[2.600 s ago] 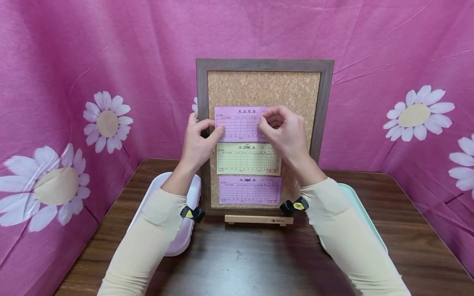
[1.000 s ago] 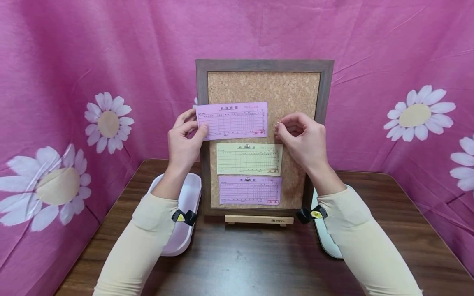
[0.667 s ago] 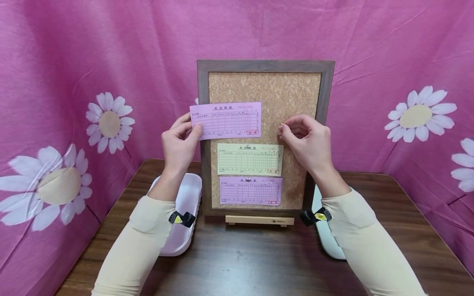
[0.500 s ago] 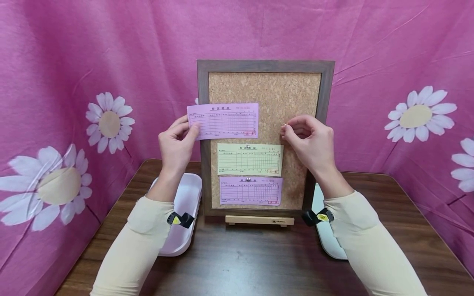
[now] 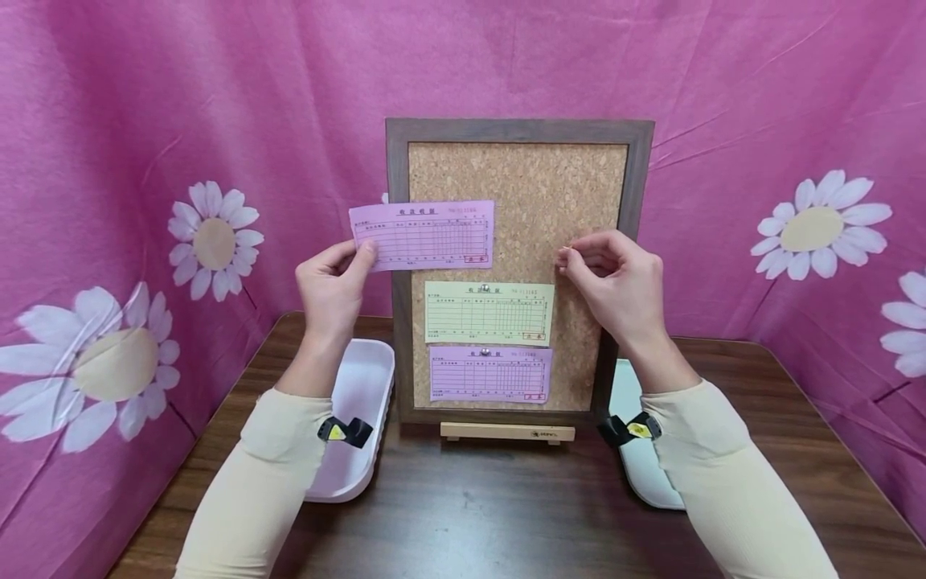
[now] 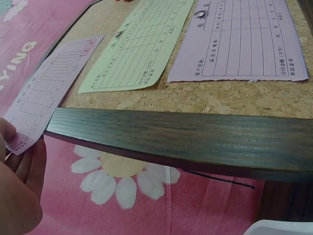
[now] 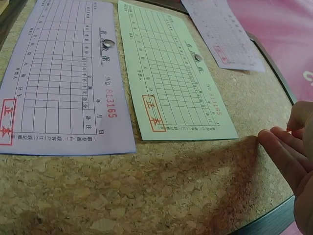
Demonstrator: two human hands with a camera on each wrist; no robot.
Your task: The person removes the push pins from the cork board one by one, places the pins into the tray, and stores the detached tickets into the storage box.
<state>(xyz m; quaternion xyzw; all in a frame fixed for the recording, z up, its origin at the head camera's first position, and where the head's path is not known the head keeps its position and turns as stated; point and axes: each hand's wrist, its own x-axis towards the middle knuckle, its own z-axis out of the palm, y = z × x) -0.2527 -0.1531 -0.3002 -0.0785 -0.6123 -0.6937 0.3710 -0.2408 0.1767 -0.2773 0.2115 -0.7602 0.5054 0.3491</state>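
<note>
My left hand [image 5: 336, 277] pinches the left end of a pink receipt slip [image 5: 427, 233], thumb in front. The slip tilts slightly and overlaps the left frame of the corkboard [image 5: 521, 177]. Off to its right, my right hand [image 5: 622, 277] has thumb and forefinger pinched on a tiny thumbtack [image 5: 567, 248], mostly hidden by the fingertips. Below, a yellow-green receipt [image 5: 488, 314] and a second pink receipt [image 5: 490, 374] are fixed to the cork, each by a silver thumbtack at its top. In the right wrist view, the right fingertips [image 7: 264, 137] are close over the cork.
The framed board stands on a small wooden stand [image 5: 506, 432] on the dark wooden table [image 5: 463, 515]. A white tray [image 5: 354, 418] lies left of it, a pale green tray [image 5: 644, 450] right, partly behind the forearm. Pink flowered cloth [image 5: 521, 56] hangs behind.
The upper pink receipt has come away from the cork and moved left with my left hand. My right hand has drawn off to the right, a small tack showing in its pinch.
</note>
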